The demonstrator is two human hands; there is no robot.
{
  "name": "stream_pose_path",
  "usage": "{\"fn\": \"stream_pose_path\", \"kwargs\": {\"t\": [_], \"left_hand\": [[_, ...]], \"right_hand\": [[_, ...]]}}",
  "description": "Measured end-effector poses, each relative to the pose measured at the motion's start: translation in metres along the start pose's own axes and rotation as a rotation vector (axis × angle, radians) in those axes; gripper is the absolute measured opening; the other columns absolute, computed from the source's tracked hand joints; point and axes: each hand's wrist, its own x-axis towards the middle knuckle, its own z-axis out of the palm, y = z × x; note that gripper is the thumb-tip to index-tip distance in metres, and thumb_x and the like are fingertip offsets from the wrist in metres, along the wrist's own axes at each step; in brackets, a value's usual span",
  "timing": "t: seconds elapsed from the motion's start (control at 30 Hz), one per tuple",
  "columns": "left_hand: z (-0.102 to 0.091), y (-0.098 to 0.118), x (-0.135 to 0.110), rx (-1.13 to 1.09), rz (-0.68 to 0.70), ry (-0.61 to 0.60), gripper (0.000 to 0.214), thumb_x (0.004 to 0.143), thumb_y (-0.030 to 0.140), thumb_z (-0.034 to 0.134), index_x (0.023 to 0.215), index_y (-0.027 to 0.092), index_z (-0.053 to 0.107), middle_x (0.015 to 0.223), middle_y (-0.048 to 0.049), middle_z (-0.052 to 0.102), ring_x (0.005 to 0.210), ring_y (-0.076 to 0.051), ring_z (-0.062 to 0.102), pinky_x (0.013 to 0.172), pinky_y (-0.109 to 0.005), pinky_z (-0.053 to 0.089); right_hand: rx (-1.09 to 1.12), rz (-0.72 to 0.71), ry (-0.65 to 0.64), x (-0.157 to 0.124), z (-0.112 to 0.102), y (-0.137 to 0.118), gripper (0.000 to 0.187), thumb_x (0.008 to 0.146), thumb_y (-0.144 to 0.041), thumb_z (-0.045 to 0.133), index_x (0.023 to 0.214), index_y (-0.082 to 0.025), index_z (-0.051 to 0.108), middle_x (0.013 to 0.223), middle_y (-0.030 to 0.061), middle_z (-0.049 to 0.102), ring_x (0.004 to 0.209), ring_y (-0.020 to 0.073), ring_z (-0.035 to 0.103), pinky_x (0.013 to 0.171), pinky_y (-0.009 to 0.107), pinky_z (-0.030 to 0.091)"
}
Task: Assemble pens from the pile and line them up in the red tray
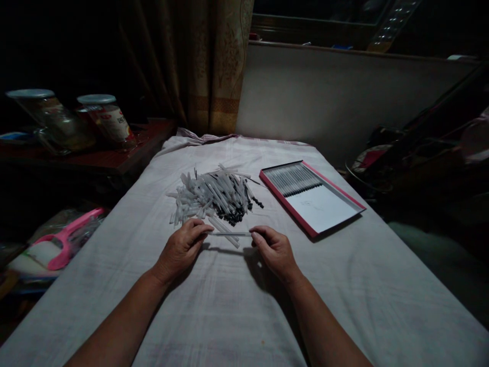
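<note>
My left hand (184, 246) and my right hand (274, 251) pinch the two ends of one thin clear pen (231, 234), held level just above the white cloth (214, 300). Right behind it lies a loose pile of pens (214, 195) with clear barrels and black tips. To the right sits a flat red-rimmed box (353, 203); a row of pens (293, 180) fills its far end and its near part shows a white bottom.
Two lidded glass jars (82, 121) stand on a dark wooden stand at the left. A pink plastic object (64, 238) lies low at the left. Dark bags (420, 153) crowd the right side. A curtain (214, 66) and a wall are behind the table.
</note>
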Motion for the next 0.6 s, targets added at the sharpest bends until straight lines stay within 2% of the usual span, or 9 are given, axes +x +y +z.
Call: {"fn": "stream_pose_path", "kwargs": {"t": [0.17, 0.27, 0.4, 0.5, 0.6], "left_hand": [[0.001, 0.001, -0.001, 0.036, -0.035, -0.071, 0.027, 0.092, 0.020, 0.050, 0.113, 0.024, 0.067, 0.100, -0.0051, 0.064, 0.090, -0.017, 0.064, 0.078, -0.028, 0.052], [0.003, 0.004, -0.002, -0.024, -0.142, -0.029, 0.022, 0.092, 0.026, 0.051, 0.107, 0.022, 0.066, 0.099, -0.0053, 0.068, 0.092, -0.019, 0.065, 0.083, -0.032, 0.053], [0.005, 0.013, 0.002, -0.360, -0.435, 0.062, 0.025, 0.091, 0.041, 0.052, 0.106, 0.022, 0.056, 0.098, -0.0049, 0.072, 0.088, -0.020, 0.068, 0.076, -0.034, 0.057], [0.005, 0.022, 0.007, -0.693, -0.625, 0.115, 0.034, 0.084, 0.051, 0.062, 0.100, 0.022, 0.050, 0.102, -0.0071, 0.074, 0.087, -0.020, 0.070, 0.063, -0.028, 0.056], [0.004, 0.025, 0.012, -0.934, -0.759, 0.171, 0.044, 0.075, 0.054, 0.072, 0.096, 0.022, 0.050, 0.111, -0.0084, 0.072, 0.085, -0.019, 0.071, 0.055, -0.023, 0.053]], "right_hand": [[0.050, 0.036, 0.027, 0.001, 0.000, -0.004, 0.023, 0.080, -0.035, 0.061, 0.087, -0.017, 0.072, 0.064, 0.0023, 0.068, 0.053, 0.0138, 0.060, 0.052, 0.024, 0.047], [0.071, 0.047, 0.075, 0.001, -0.001, -0.005, 0.023, 0.078, -0.034, 0.063, 0.086, -0.016, 0.074, 0.066, 0.0038, 0.070, 0.054, 0.0132, 0.059, 0.052, 0.024, 0.047], [0.112, 0.081, 0.123, 0.001, -0.002, -0.004, 0.025, 0.077, -0.035, 0.064, 0.087, -0.017, 0.076, 0.067, 0.0052, 0.072, 0.051, 0.0127, 0.057, 0.051, 0.025, 0.048], [0.146, 0.100, 0.107, 0.001, -0.002, -0.005, 0.026, 0.076, -0.035, 0.064, 0.089, -0.017, 0.077, 0.069, 0.0059, 0.074, 0.051, 0.0131, 0.058, 0.050, 0.026, 0.050], [0.166, 0.104, 0.084, 0.000, -0.002, -0.009, 0.025, 0.076, -0.036, 0.066, 0.087, -0.018, 0.078, 0.067, 0.0056, 0.074, 0.050, 0.0133, 0.059, 0.050, 0.026, 0.051]]}}
